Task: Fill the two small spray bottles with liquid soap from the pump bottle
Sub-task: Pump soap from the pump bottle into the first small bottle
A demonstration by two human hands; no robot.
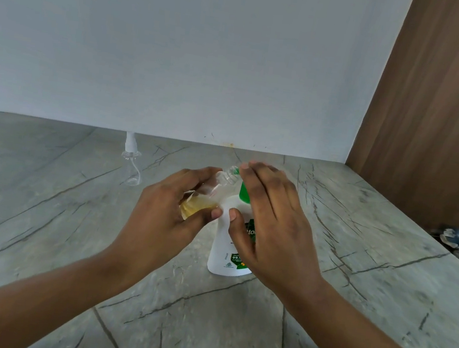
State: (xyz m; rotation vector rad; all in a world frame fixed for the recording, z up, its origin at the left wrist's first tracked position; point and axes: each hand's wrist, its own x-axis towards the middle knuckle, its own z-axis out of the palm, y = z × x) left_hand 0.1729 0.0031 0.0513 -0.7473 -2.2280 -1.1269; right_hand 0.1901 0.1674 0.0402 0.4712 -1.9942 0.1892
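left hand (165,209) grips a tilted small clear plastic spray bottle (208,194) of amber liquid against the white plastic pump bottle (224,249); right hand (268,222), fingers straight, covers its green pump. second clear spray bottle (131,166) stands apart on the veined grey marble counter (67,240).

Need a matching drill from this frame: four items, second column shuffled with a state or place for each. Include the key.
Column one:
1. left hand
2. right hand
3. far bottle
4. pump bottle

Column two:
A. white, upright on the counter
B. fingers straight over the green pump
C. clear, stands near the wall
D. grips the tilted bottle with amber liquid

Pairs: 1-D, 2-B, 3-C, 4-A
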